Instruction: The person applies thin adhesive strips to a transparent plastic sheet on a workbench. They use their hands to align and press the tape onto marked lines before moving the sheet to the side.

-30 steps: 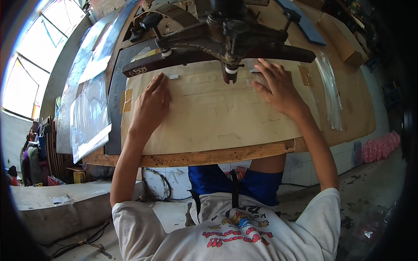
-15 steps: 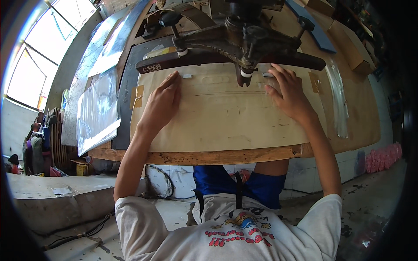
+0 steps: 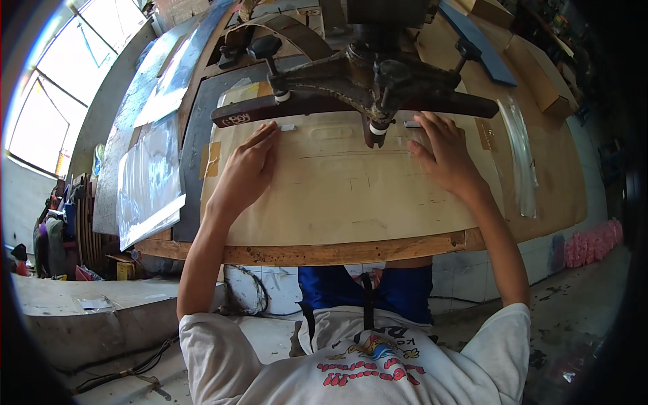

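A tan paper sheet [image 3: 337,189] covers the near part of a wooden workbench [image 3: 324,253]. My left hand [image 3: 246,172] lies flat on the sheet's left side, fingertips next to a small pale tab [image 3: 288,127]. My right hand [image 3: 445,158] presses flat on the right side, fingers spread, beside another small tab [image 3: 412,124]. Just beyond both hands a dark bar [image 3: 351,104] spans the sheet, carried by a heavy black machine head [image 3: 378,67] whose white-tipped foot [image 3: 375,129] hangs between my hands. Neither hand holds anything.
Clear plastic film [image 3: 145,182] lies over the bench's left end, and a clear plastic strip [image 3: 520,155] on the right. Blue board [image 3: 476,40] and cardboard boxes [image 3: 540,67] sit at the back right. Pink items [image 3: 590,233] lie on the floor, a window [image 3: 47,88] at left.
Both hands stay flat on the sheet in nearly the same spots. The view has shifted slightly, so bench and machine sit a little lower and more left in the picture.
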`<state>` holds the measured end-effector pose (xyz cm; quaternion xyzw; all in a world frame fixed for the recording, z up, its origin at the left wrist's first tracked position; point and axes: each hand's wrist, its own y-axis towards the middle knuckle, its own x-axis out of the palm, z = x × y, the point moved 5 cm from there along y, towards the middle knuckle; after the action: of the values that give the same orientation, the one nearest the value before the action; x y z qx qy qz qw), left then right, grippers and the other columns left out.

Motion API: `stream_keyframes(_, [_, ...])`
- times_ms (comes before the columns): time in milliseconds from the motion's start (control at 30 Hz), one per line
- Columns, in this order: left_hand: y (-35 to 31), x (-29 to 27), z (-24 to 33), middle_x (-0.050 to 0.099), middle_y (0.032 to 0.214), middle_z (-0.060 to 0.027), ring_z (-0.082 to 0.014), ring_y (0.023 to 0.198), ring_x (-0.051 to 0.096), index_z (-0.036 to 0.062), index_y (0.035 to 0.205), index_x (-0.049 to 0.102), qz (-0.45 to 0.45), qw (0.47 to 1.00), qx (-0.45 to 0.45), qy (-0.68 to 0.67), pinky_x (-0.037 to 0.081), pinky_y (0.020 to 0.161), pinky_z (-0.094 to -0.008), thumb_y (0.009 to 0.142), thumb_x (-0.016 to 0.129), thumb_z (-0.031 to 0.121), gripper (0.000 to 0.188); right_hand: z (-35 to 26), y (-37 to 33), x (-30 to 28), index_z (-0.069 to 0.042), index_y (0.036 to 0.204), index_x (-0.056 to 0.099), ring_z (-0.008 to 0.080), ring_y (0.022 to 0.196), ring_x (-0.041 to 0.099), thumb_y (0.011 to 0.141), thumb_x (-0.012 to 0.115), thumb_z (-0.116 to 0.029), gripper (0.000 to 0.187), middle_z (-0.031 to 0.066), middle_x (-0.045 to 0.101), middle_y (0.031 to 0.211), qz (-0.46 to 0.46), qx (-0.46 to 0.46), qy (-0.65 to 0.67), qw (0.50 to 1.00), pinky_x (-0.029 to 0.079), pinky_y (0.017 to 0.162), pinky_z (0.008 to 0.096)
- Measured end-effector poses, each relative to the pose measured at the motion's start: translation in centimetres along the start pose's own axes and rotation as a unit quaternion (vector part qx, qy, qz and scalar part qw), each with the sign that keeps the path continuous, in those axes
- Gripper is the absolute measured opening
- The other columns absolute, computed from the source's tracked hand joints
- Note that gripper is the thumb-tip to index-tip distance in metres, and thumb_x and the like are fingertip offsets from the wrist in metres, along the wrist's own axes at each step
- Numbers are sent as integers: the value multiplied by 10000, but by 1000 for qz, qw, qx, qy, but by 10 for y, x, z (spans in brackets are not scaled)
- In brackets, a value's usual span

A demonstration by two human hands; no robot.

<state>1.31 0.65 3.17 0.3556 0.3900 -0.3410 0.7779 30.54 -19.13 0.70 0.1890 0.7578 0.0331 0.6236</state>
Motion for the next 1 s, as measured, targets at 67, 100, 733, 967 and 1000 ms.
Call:
stream_keyframes(67, [-1, -3, 2, 569, 1445, -268, -416, 1377, 511, -85, 1391, 563, 0, 1000, 9, 29, 446, 1161, -455, 981, 512, -6, 420, -1, 0, -1, -23, 1466, 477, 335, 1422, 415, 1036, 588, -375, 567, 158, 484, 1513, 7, -2, 0, 1000, 304, 1170, 505])
stream_keyframes(100, [0, -2, 3, 569, 1445, -268, -416, 1377, 511, -85, 1391, 563, -2, 1000, 10, 26, 446, 1161, -455, 981, 512, -6, 420, -3, 0, -3, -27, 1473, 481, 331, 1376, 442, 1036, 584, -380, 571, 166, 509, 1448, 20, -12, -7, 1000, 330, 1138, 502])
stream_keyframes(733, [-3, 10, 6, 509, 1438, -364, -454, 1403, 471, -138, 1463, 378, -33, 998, -20, 54, 436, 1152, -482, 938, 539, 6, 567, -12, -2, -11, -30, 1434, 566, 360, 1031, 629, 1001, 575, -404, 573, 200, 645, 1073, 0, 54, -76, 996, 452, 946, 490])
stream_keyframes(967, [-4, 9, 13, 491, 1460, -343, -473, 1381, 479, -106, 1423, 413, -48, 996, -53, 50, 432, 1146, -496, 914, 539, -26, 531, -7, 0, -10, -11, 1364, 605, 352, 1028, 650, 945, 630, -403, 574, 186, 681, 1036, 27, 38, -16, 999, 463, 936, 487])
stream_keyframes(1000, [-3, 8, 14, 489, 1462, -340, -477, 1379, 478, -101, 1399, 425, -59, 995, -68, 38, 433, 1143, -503, 911, 534, -35, 504, -5, 0, -10, -11, 1364, 605, 352, 1028, 650, 945, 630, -403, 574, 186, 681, 1036, 29, 40, -17, 999, 463, 936, 487])
